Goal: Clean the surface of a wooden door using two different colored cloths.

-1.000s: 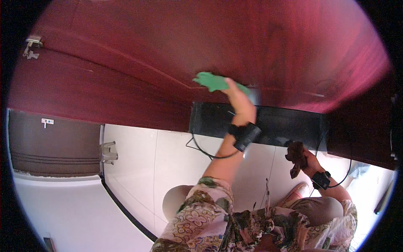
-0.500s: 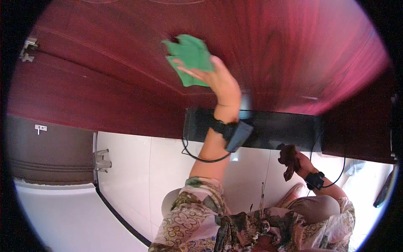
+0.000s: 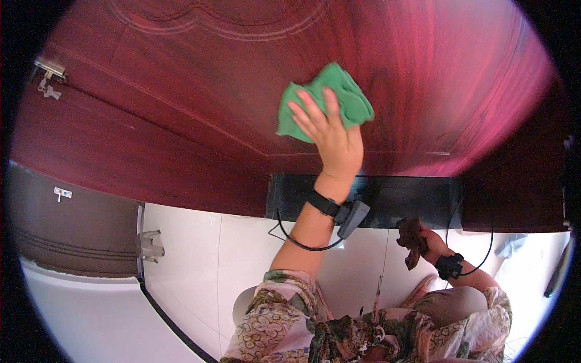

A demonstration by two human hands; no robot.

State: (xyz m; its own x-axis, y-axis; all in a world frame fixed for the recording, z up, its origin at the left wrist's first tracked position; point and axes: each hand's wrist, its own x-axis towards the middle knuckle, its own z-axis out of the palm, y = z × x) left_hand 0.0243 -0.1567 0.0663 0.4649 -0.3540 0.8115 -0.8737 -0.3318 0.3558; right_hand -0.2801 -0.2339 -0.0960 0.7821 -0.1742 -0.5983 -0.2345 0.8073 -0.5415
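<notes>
A green cloth [image 3: 339,100] lies against the dark red, glossy wood panel [image 3: 399,72]. My left hand [image 3: 339,136] presses it there, its fingers stretched over the near side of the cloth. Lower down at the right, a crumpled dark brown cloth [image 3: 412,242] hangs from my right hand [image 3: 436,245], whose fingers are closed round it. That hand is in front of the pale floor, apart from the wood. On my left wrist is a black strap with a small device [image 3: 353,219]; another strapped device [image 3: 449,266] is on my right wrist.
A black base strip [image 3: 393,193] runs below the panel, above shiny white floor tiles [image 3: 242,254]. Metal hinge-like fittings [image 3: 51,71] are at the far left. Below them stands a brown door [image 3: 78,224]. Thin cables loop from both wrist devices.
My left hand has moved right and slightly down across the panel with the green cloth. More of the carved curve at the top now shows. My right hand still holds the brown cloth.
</notes>
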